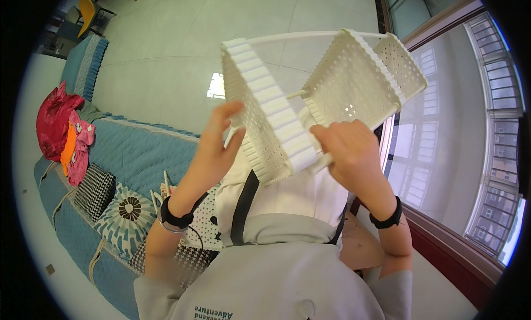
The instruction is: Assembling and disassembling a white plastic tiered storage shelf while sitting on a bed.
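A white plastic rack (354,79), made of perforated basket tiers joined by thin tubes, lies tilted across my lap. Its nearest tier (271,104) turns its ribbed side upward. My right hand (351,151) is closed around a white tube end at the near right corner of that tier. To the left of the same tier is my left hand (221,140), thumb and fingers apart and slightly blurred. Its fingertips are close to the tier's side; whether they touch it I cannot tell. The rack hides part of my lap.
A sofa with a blue quilted cover (144,148) runs along the left, bearing patterned cushions (127,212) and a heap of red and pink cloth (61,123). Several white tubes (163,193) lie by my left forearm. A glass sliding door (437,126) borders the right. A yellow chair (87,13) stands far left.
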### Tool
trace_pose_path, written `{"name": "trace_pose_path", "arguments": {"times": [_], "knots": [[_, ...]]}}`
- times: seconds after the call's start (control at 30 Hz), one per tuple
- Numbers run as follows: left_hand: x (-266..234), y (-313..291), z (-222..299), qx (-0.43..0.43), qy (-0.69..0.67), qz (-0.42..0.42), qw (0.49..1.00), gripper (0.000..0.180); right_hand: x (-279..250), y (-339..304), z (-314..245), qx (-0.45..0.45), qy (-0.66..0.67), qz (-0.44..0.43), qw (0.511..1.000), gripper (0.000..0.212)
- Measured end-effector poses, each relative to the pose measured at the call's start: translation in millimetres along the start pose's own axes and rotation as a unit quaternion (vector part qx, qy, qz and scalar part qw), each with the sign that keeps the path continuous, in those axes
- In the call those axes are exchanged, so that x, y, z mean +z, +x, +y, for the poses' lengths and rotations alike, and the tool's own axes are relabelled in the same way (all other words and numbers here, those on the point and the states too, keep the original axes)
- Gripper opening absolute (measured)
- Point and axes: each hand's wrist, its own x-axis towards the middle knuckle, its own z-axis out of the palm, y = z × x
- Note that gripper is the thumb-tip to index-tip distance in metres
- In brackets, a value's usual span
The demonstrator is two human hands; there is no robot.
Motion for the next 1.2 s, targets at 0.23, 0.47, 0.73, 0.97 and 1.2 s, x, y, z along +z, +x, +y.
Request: {"name": "trace_pose_path", "arguments": {"times": [0.23,0.47,0.73,0.97,1.2], "knots": [[34,17,77,0.003,-0.191,0.167,0.967,0.085,13,-1,-22,-0.015,-0.072,-0.016,0.997,0.018],[34,23,88,0.005,-0.217,0.109,0.970,0.079,-17,-11,-18,0.005,0.010,-0.077,0.997,0.028],[26,18,64,0.037,-0.163,0.114,0.979,0.076,-11,-47,-13,0.033,0.030,-0.090,0.995,0.030],[21,0,48,-0.019,-0.095,0.157,0.983,0.071,11,-38,-40,0.011,0.012,-0.053,0.998,0.021],[22,-14,42,-0.082,-0.153,0.119,0.978,0.057,19,-37,-47,0.000,-0.011,-0.071,0.997,0.025]]}}
